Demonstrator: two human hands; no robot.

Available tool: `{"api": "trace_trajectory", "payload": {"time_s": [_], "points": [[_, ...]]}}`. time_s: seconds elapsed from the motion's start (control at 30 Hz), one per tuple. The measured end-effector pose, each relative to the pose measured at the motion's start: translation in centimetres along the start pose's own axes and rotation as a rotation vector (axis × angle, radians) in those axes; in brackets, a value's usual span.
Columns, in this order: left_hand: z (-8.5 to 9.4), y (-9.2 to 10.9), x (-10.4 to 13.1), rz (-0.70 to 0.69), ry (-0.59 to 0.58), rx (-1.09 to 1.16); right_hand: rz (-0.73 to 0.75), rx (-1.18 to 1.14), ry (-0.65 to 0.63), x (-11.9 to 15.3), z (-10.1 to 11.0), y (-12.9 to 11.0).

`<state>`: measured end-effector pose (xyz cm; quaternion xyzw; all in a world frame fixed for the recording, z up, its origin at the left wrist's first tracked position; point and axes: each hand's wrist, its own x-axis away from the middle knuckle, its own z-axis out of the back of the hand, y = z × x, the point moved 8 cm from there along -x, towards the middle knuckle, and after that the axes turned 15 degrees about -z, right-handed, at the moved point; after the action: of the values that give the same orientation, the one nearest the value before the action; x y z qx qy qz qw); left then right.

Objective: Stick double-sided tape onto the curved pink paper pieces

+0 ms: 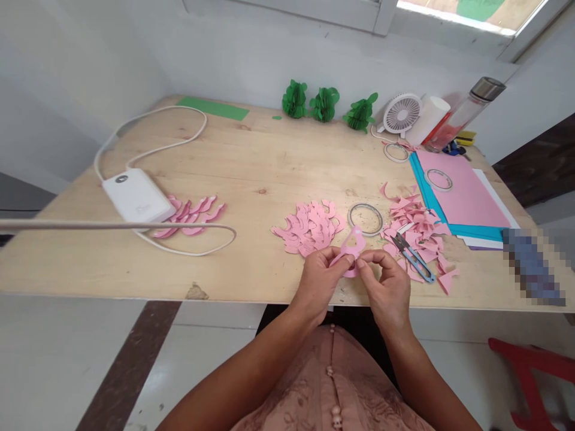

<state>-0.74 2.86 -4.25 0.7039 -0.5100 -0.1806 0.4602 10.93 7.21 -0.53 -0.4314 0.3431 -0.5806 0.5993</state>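
Between my two hands, just above the table's front edge, is a curved pink paper cutout (353,242). My left hand (320,280) pinches it from the left side. The fingers of my right hand (385,286) are closed at its right edge; whatever lies between those fingertips is too small to make out. Beyond my left hand lies a pile of wavy pink paper pieces (309,226). A roll of tape (365,219) rests flat just past the cutout. To the right, blue thread snips (415,260) lie on a heap of pink paper scraps (417,221).
A white power bank (138,196) with a looping cable sits left, beside more pink strips (193,216). Green paper figures (324,105), a small fan (402,114) and a glass bottle (465,114) line the wall. Coloured sheets (471,194) lie right. A red stool (534,371) stands below.
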Motion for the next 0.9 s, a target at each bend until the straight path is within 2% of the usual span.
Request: {"api": "trace_trajectory", "payload": {"time_s": [0.9], "points": [[-0.10,0.46,0.02,-0.030,-0.002,-0.005,0.073,0.031,0.031,0.34,0.21,-0.71]]}}
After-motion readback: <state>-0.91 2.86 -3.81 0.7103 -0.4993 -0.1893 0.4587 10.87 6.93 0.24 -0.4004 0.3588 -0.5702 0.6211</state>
